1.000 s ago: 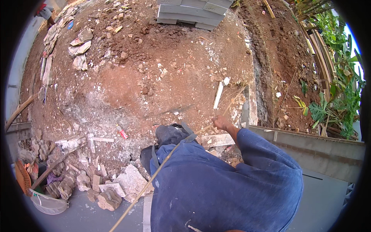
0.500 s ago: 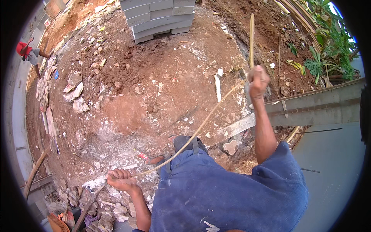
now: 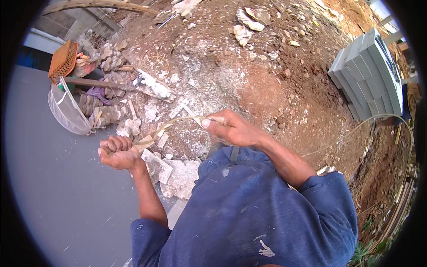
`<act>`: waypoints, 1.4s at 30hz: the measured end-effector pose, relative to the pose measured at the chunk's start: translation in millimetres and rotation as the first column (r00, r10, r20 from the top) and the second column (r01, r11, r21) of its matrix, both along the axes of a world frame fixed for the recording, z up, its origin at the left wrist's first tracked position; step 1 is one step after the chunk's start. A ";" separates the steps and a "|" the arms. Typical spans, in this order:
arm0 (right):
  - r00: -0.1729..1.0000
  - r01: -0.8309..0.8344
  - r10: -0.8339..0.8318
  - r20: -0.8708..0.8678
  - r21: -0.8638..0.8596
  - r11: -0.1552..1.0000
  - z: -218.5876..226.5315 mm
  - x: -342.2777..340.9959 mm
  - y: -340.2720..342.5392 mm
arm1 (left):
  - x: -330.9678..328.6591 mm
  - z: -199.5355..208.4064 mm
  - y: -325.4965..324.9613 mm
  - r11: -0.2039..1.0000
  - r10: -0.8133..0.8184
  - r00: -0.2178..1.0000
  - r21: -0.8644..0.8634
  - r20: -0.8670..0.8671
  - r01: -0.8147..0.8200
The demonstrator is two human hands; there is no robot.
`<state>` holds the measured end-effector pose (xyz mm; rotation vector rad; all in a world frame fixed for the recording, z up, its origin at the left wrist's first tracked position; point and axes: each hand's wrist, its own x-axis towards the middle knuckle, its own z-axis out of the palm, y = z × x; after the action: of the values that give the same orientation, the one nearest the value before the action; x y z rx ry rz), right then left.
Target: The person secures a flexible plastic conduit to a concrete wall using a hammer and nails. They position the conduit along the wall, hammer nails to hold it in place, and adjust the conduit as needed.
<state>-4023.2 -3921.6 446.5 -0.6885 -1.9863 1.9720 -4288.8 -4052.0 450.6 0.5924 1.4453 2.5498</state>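
Note:
A thin pale strip (image 3: 178,121), like a bamboo slat or cane, bends in an arc between my two hands. My left hand (image 3: 118,152) is a closed fist around one end of it, low and to the left. My right hand (image 3: 231,130) pinches the strip farther along, thumb on top, just above my blue shirt. Beyond my right hand the strip trails away over the red earth toward the right edge (image 3: 382,118). Broken white rubble (image 3: 178,175) lies directly under my hands.
A stack of grey concrete blocks (image 3: 371,75) stands at the upper right. At the upper left are a clear plastic tub (image 3: 66,111), an orange mesh basket (image 3: 62,60) and a pile of debris. A grey concrete slab (image 3: 58,200) fills the lower left.
The view has swung round to the left. My right hand came down from the raised strip to my front, and both hands now grip the strip close together.

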 end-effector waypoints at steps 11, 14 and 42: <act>0.540 0.732 -0.773 -0.332 -0.267 0.626 -70.4 -80.2 136.6 | -118.0 -9.1 8.3 0.962 0.272 0.962 0.015 -0.006 -0.272; 0.523 0.820 -0.804 -0.282 -0.089 0.565 -86.7 -108.3 158.8 | -164.0 5.5 56.4 0.967 0.253 0.965 0.060 -0.071 -0.249; 0.584 0.015 -0.320 0.746 0.384 0.923 -225.8 -351.9 437.0 | -539.0 -49.4 394.8 0.927 0.321 0.941 0.165 0.112 -0.336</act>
<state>-4375.1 -3484.7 220.7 -1.8387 -2.4879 1.1902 -4827.8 -3657.2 401.2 0.2778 1.3950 2.9488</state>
